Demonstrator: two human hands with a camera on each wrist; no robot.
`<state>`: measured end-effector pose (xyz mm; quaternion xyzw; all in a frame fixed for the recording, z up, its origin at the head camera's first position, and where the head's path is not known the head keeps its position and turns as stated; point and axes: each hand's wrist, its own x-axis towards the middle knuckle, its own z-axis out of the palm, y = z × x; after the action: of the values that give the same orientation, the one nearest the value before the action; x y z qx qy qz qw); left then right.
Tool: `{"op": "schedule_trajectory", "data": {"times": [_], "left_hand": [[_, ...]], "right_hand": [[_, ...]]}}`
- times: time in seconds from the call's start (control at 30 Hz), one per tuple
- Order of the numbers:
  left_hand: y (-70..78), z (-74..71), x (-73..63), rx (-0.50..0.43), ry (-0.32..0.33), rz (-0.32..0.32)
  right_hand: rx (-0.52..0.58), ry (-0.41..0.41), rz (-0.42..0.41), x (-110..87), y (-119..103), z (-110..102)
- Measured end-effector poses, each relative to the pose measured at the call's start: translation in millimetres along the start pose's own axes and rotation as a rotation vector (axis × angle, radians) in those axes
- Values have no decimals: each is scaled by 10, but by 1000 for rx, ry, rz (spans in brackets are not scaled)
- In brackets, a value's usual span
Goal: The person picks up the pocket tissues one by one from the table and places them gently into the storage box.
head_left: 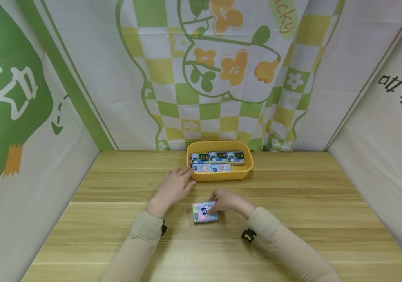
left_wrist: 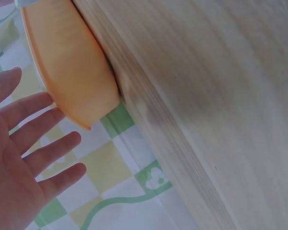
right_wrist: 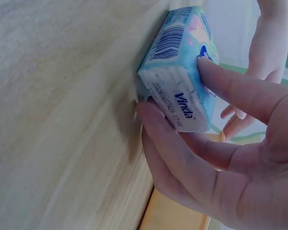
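Observation:
My right hand (head_left: 226, 200) grips a small pastel tissue pack (head_left: 201, 213) by its right end, low over the table in front of the basket. In the right wrist view the tissue pack (right_wrist: 182, 72) shows a Vinda label and a barcode, with the thumb on its printed face and the fingers under its edge. My left hand (head_left: 175, 186) reaches to the near left corner of the yellow basket (head_left: 218, 177), its fingertips at the rim. The left wrist view shows that hand (left_wrist: 34, 143) with fingers spread, beside the basket wall (left_wrist: 72, 62).
Inside the basket lie three dark blue patterned packs (head_left: 218, 156) in a back row and two pastel packs (head_left: 211, 168) in front. The basket stands at the back of the wooden table (head_left: 116, 219), against a checkered curtain (head_left: 201, 109). Printed side panels (head_left: 381, 137) flank the table.

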<state>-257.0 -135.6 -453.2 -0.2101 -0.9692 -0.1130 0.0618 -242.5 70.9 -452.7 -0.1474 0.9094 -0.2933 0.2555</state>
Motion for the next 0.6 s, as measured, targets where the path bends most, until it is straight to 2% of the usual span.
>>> {"op": "schedule_trajectory", "data": {"times": [0.33,0.6], "left_hand": [[15,-1,6,-8,6,1],[17,-15,-8,-12,6,2]], "right_hand": [[166,-30,-4,-15,33,-93],[184,-15,24,-73,42,-231]]}}
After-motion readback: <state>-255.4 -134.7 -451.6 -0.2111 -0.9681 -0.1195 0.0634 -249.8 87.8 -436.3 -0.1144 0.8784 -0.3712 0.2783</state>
